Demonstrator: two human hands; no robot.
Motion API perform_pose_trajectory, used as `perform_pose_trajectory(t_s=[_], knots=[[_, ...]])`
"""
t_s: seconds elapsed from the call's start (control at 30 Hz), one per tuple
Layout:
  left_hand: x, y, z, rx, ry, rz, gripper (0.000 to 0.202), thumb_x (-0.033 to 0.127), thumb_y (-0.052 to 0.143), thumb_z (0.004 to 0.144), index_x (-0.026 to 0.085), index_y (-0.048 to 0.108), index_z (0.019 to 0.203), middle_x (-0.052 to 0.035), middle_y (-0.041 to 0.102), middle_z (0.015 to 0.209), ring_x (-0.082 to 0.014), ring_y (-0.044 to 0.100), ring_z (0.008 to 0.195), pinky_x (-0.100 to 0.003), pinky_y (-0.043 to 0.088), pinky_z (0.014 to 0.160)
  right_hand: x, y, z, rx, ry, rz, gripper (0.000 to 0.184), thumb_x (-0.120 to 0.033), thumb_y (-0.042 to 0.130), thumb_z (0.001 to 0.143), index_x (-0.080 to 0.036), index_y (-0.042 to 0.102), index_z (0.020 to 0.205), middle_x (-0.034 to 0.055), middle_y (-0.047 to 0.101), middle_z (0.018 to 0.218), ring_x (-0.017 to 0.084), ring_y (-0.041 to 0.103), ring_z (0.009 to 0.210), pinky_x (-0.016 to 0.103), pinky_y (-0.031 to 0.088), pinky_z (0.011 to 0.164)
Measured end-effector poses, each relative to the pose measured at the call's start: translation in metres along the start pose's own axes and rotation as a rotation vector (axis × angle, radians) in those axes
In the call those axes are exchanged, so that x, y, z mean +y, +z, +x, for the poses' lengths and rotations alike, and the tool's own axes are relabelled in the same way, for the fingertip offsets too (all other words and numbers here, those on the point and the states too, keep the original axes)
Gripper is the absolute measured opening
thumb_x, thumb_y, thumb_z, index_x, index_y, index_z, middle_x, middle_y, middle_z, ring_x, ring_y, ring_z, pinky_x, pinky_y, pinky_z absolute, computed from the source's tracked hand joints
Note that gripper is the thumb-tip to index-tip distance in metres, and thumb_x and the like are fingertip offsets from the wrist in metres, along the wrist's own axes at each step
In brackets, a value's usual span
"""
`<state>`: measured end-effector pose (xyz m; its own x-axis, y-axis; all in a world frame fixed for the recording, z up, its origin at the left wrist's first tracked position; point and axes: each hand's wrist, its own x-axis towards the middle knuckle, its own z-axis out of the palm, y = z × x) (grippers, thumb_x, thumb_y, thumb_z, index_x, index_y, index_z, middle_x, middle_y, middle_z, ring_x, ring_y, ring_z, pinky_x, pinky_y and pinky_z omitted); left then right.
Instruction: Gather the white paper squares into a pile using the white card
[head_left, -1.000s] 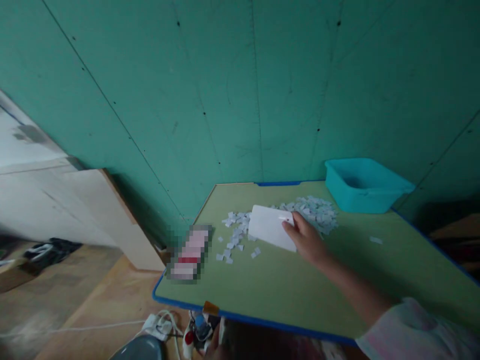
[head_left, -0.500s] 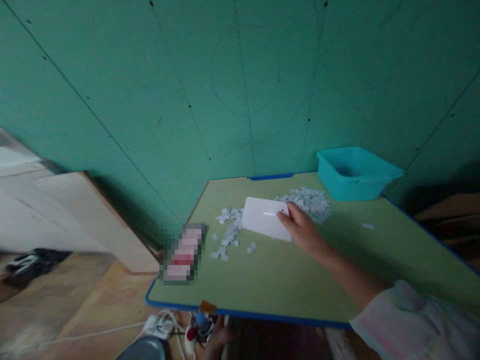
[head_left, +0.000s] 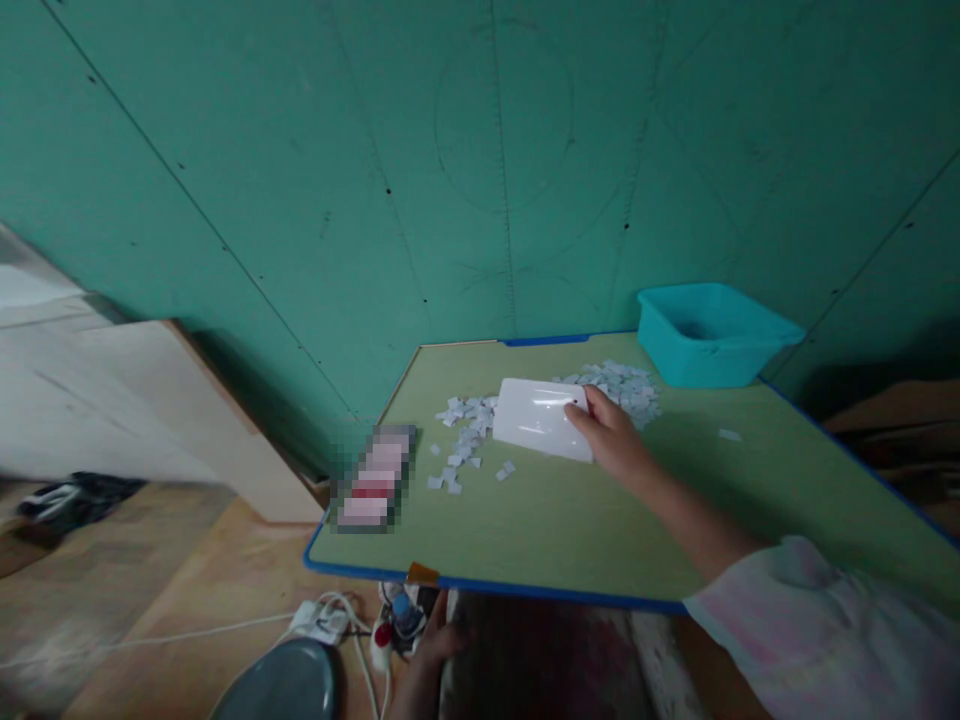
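Observation:
My right hand grips the right edge of a white flat plastic card that lies low on the green table. The card sits between two lots of small white paper squares: a loose scatter to its left and a denser pile behind my fingers. My left hand is down below the table's front edge, next to a dark surface and some cables. Its fingers are partly hidden.
A teal plastic tub stands at the table's back right corner against the green wall. A blurred-out flat object lies at the front left corner. One stray square lies right. On the floor are a power strip and a grey round object.
My right hand keeps hold of the card, which now lies flatter on the table. My left hand has come into view below the table edge. The view shifted slightly.

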<state>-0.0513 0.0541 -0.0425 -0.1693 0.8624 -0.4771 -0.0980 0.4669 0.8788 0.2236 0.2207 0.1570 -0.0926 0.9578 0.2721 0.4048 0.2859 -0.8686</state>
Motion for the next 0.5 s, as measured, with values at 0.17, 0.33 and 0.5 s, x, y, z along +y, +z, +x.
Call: perform_pose_trajectory(t_s=[0.17, 0.33, 0.5], knots=[[-0.004, -0.007, -0.007, 0.059, -0.031, 0.051, 0.053, 0.009, 0.067, 0.038, 0.02, 0.067, 0.09, 0.0119, 0.044, 0.033, -0.0142, 0.047, 0.044, -0.024, 0.035, 0.044, -0.001, 0.003, -0.002, -0.076, 0.01, 0.037, 0.018, -0.039, 0.046, 0.078, -0.021, 0.046, 0.074, -0.0036, 0.047, 0.063, 0.014, 0.045, 0.061, 0.025, 0.032, 0.055], [0.0, -0.01, -0.01, -0.024, -0.054, -0.079, 0.068, 0.016, 0.071, 0.036, 0.022, 0.067, 0.103, 0.0088, 0.054, 0.039, -0.0212, 0.059, 0.054, -0.028, 0.045, 0.051, -0.001, 0.003, 0.001, -0.034, 0.062, 0.003, 0.012, -0.032, 0.046, 0.074, -0.022, 0.045, 0.068, -0.0035, 0.045, 0.057, 0.015, 0.043, 0.058, 0.026, 0.028, 0.053], [0.009, -0.006, -0.008, -0.112, -0.128, -0.105, 0.069, 0.021, 0.07, 0.036, 0.023, 0.065, 0.105, 0.0102, 0.039, 0.031, -0.0243, 0.06, 0.056, -0.032, 0.046, 0.054, 0.005, -0.007, 0.012, 0.166, 0.111, -0.048, 0.014, -0.029, 0.045, 0.073, -0.023, 0.038, 0.063, -0.0029, 0.039, 0.056, 0.016, 0.038, 0.058, 0.028, 0.024, 0.054]])
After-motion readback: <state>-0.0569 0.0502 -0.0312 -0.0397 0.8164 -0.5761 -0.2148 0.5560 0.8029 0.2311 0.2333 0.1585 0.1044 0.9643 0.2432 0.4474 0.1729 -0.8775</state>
